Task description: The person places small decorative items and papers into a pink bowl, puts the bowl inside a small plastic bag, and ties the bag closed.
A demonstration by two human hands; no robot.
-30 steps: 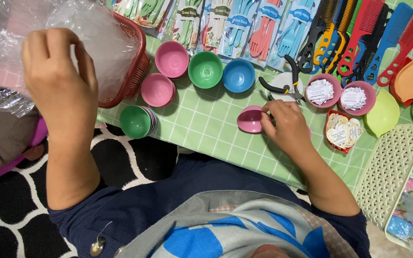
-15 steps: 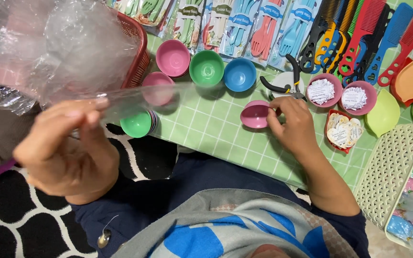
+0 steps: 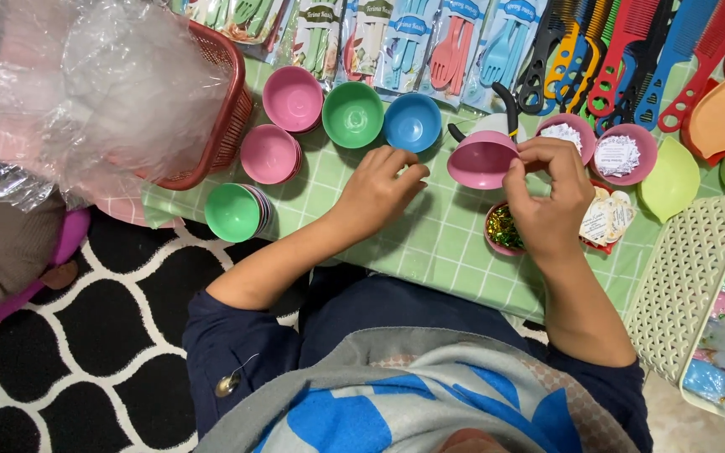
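**Pink bowl held tilted above the checked tabletop**

A small pink bowl (image 3: 482,159) is held by the right hand (image 3: 550,197), fingers closed on its rim at the right side. The bowl is tipped so that its opening faces left and slightly upward, and it is raised off the green checked tabletop (image 3: 430,243). The left hand (image 3: 377,191) is rested on the tabletop just left of the bowl, fingers curled loosely, nothing gripped; its fingertips lie near the bowl without clear contact.

Below the held bowl, partly hidden by the right hand, a small dish of shiny green-gold bits (image 3: 505,228) is seen. To the right of it a stack of white paper tags (image 3: 607,218) is noted, and behind it two pink bowls filled with white paper slips (image 3: 618,155).

Further left, open bowls are set out: a blue bowl (image 3: 413,122), a green bowl (image 3: 352,114), a pink bowl stack (image 3: 293,98), a second pink stack (image 3: 269,154) and a green stack (image 3: 235,212). A red basket (image 3: 228,126) with crumpled clear plastic wrap (image 3: 86,84) is placed at the upper left. Packs of plastic cutlery (image 3: 455,50) and coloured combs (image 3: 631,59) are lined along the far edge. A cream lattice tray (image 3: 690,285) is seen at the right.
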